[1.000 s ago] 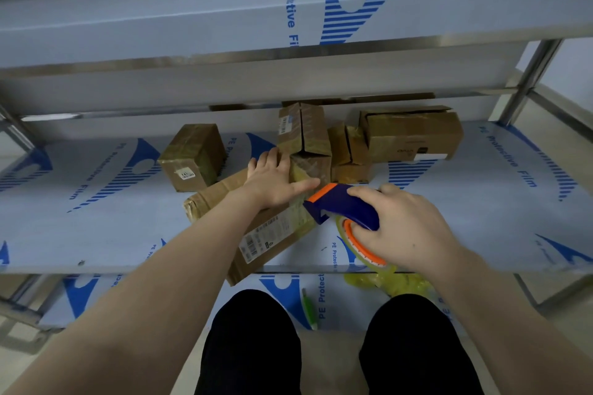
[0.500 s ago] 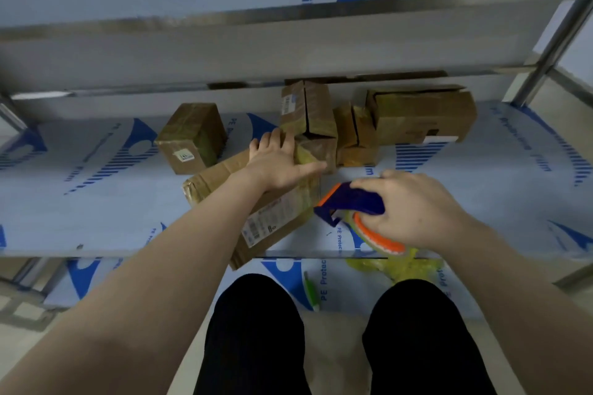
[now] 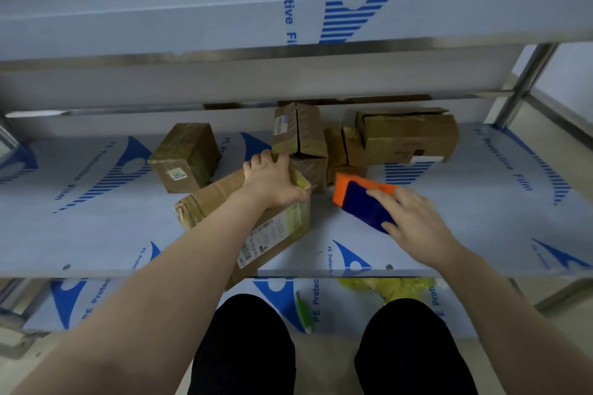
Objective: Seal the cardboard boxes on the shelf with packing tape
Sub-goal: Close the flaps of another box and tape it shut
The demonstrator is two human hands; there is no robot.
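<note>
A long cardboard box (image 3: 221, 202) with a barcode label lies at an angle across the shelf (image 3: 96, 234), its near end over the front edge. My left hand (image 3: 272, 183) grips the box's far end, thumb over its right corner. My right hand (image 3: 414, 221) holds a blue and orange tape dispenser (image 3: 362, 202) just to the right of that box, low over the shelf. Behind stand a taped cube box (image 3: 186, 157), an upright box (image 3: 300, 131) and a wider box (image 3: 407, 138) with loose top flaps.
An upper shelf (image 3: 224, 19) wrapped in blue-printed protective film overhangs the work area. A steel post (image 3: 519, 86) rises at the right. On the lower shelf lie a yellow plastic bag (image 3: 385, 289) and a green object (image 3: 303, 311). My knees show below.
My right hand has carried the tape dispenser up and away from the shelf's front edge, turning it so the flat blue and orange side faces up. My left hand stays on the long box.
</note>
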